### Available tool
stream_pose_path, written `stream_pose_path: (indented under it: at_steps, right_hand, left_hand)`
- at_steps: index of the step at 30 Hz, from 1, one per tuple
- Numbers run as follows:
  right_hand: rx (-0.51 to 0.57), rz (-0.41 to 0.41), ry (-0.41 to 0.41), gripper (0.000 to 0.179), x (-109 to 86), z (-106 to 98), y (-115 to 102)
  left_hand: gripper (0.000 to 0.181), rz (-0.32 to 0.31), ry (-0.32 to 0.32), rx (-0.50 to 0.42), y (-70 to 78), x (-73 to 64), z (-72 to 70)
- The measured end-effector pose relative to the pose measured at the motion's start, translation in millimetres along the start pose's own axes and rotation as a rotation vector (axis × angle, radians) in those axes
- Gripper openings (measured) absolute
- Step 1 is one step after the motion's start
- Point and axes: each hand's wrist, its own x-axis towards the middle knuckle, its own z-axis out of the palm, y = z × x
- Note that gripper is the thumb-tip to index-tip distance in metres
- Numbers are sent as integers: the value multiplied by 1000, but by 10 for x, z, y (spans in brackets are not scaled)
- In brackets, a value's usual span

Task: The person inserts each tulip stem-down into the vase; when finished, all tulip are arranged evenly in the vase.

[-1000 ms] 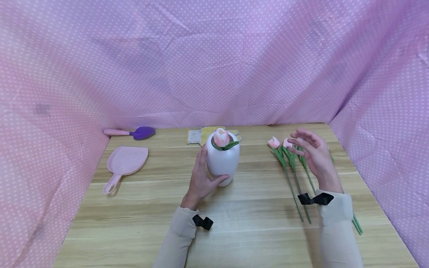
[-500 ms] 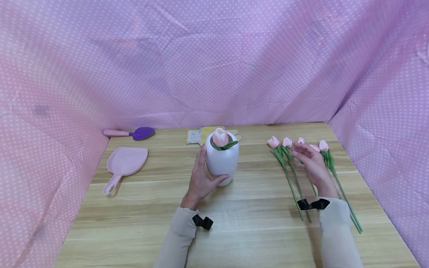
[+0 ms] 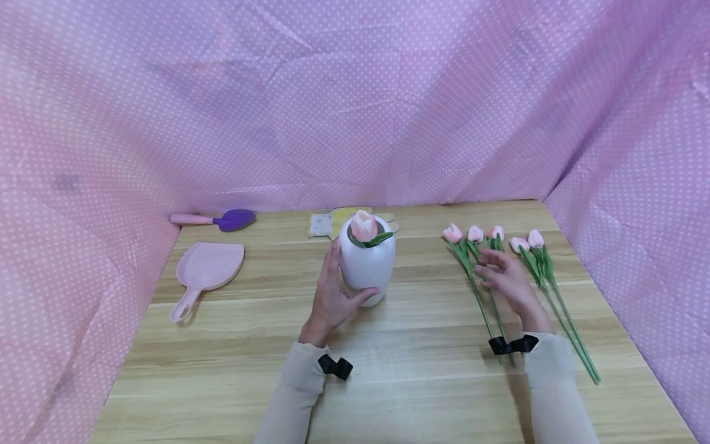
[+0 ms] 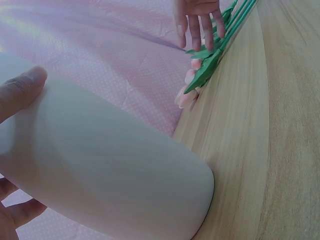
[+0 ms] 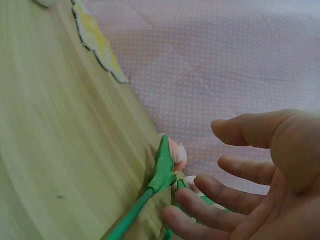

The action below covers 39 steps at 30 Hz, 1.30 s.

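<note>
My left hand (image 3: pixel 334 303) grips a white vase (image 3: pixel 368 266) around its left side, thumb across the front. In the left wrist view the vase (image 4: pixel 115 165) has its base on the wooden table. One pink tulip (image 3: pixel 363 226) stands in the vase, its bloom and a green leaf showing above the mouth. Over the tulips lying at the right hovers my right hand (image 3: pixel 513 287), fingers spread and slightly bent, holding nothing. The right wrist view has a tulip bloom (image 5: pixel 178 154) just beyond the fingertips. Several pink tulips lie there; the nearest blooms are one tulip (image 3: pixel 452 234) and another (image 3: pixel 474 234).
On the left lie a pink dustpan (image 3: pixel 212 266) and a purple trowel (image 3: pixel 235 220) with a pink handle. A yellow and white glove (image 3: pixel 322 225) lies behind the vase. Pink dotted cloth (image 3: pixel 355 111) hangs around the wooden table (image 3: pixel 421 370).
My right hand has come down and a little left over the tulips, uncovering the blooms at the far right. My left hand and the vase stay in place.
</note>
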Motion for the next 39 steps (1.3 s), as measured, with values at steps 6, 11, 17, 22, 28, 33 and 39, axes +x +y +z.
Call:
stream_pose_path:
  at_steps: [6,11,17,22,28,33,39]
  right_hand:
    - [-127,47,-18,60,-8,52,28]
    - [-217,47,-8,58,-28,107,0]
    - [-329,30,-16,59,-74,149,-59]
    - [-491,39,-48,62,-65,154,-76]
    - [-611,60,-91,66,-26,161,-66]
    - [-692,47,-68,47,20,196,-53]
    - [-789,-5,-37,26,46,234,-64]
  left_hand:
    - [129,0,4,1,2,1,-2]
    - [130,4,6,9,11,0,2]
    - [129,1,4,10,11,-5,1]
    - [127,-4,-2,8,1,-5,-4]
    - [127,-4,-3,11,1,4,-7]
    - [128,-13,-6,5,3,1,-2]
    - [129,-21,-8,5,-6,-2,-5]
